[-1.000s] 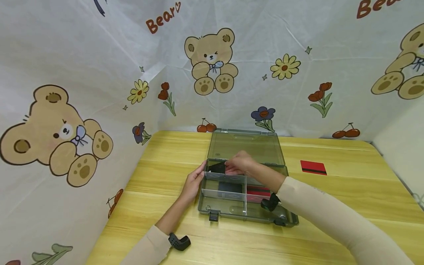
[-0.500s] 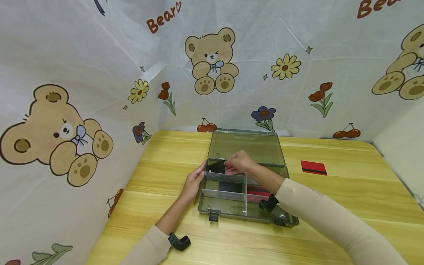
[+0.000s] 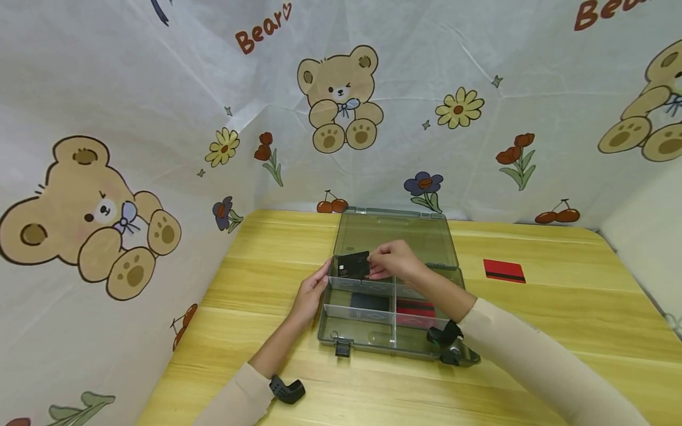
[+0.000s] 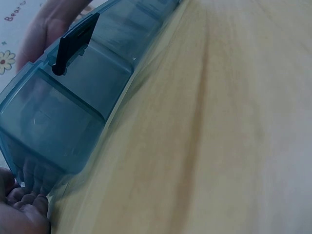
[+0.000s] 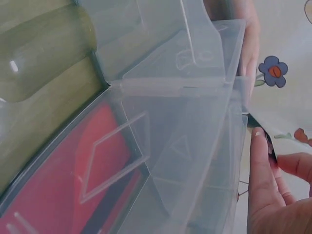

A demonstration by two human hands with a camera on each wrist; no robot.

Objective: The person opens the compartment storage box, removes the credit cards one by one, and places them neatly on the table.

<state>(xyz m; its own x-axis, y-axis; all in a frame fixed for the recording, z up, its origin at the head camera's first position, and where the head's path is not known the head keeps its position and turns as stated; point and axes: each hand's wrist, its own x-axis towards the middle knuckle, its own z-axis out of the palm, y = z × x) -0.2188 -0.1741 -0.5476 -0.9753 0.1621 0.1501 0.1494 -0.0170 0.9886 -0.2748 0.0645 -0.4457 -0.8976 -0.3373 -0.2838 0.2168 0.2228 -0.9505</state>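
My right hand (image 3: 396, 260) pinches a black card (image 3: 354, 265) by its right edge, between thumb and fingers. The card is tilted up over the back left compartment, showing a small light square and the letters VIP. In the right wrist view the card (image 5: 271, 146) is seen edge-on. My left hand (image 3: 310, 296) rests with extended fingers against the left side of the translucent green divided box (image 3: 354, 334), whose lid lies open toward the back. In the left wrist view, fingertips (image 4: 36, 195) meet the box's side wall.
A dark card (image 3: 371, 302) lies in the middle left compartment, and a red card (image 3: 415, 310) with a black stripe in the middle right one. Another red striped card (image 3: 504, 271) lies on the wooden table (image 3: 533, 331) to the right. A printed cloth hangs behind.
The black card has risen out of the back left compartment and tilted to show its printed face. My right hand moved slightly up and right; the left hand stayed still.
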